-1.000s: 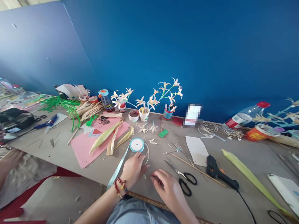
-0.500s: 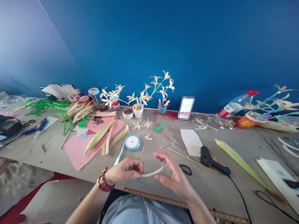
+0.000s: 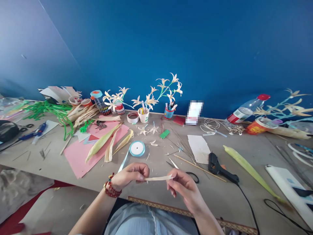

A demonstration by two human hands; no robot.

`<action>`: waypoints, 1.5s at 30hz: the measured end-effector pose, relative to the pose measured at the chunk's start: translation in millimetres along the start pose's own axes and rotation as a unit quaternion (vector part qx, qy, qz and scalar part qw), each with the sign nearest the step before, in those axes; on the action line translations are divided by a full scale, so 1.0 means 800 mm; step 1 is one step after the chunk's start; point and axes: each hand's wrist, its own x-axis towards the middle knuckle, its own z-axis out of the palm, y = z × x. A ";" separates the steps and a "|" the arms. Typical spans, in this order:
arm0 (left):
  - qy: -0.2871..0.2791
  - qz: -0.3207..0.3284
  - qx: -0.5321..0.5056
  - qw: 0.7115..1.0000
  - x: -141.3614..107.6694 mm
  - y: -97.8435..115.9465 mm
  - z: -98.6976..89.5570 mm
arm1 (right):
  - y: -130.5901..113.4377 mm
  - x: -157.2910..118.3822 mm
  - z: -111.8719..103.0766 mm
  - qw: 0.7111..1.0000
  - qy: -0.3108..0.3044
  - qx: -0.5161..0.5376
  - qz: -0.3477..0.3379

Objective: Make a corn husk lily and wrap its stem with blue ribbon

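A narrow pale strip is stretched nearly straight between my two hands, over the front of the table. My left hand, with red bead bracelets at the wrist, pinches its left end. At the right end, the thumb and fingertips of my right hand close on the strip. Scissors lie partly hidden behind my right hand, beside a small white sliver. Just beyond my left hand is a roll of light blue ribbon, its loose end running down toward that hand.
Pink paper and corn husks lie at left. A glue gun, a green husk and a white power bank-like box are at right. Husk flowers stand in cups along the blue wall.
My right hand has closed on the strip's right end, which was loose beside its open fingers. The strip has gone from curved to nearly straight. The scissors' blades now show more.
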 end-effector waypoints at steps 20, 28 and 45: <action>0.177 0.172 -0.310 0.918 0.025 -0.048 0.069 | 0.025 0.002 0.034 0.977 0.141 0.160 -0.015; 0.320 0.235 -0.141 0.907 0.030 -0.052 0.085 | 0.030 0.001 0.027 0.969 0.169 0.165 -0.072; 0.277 0.176 -0.065 0.943 0.038 -0.039 0.080 | 0.043 -0.022 -0.024 0.945 0.177 -0.246 -0.124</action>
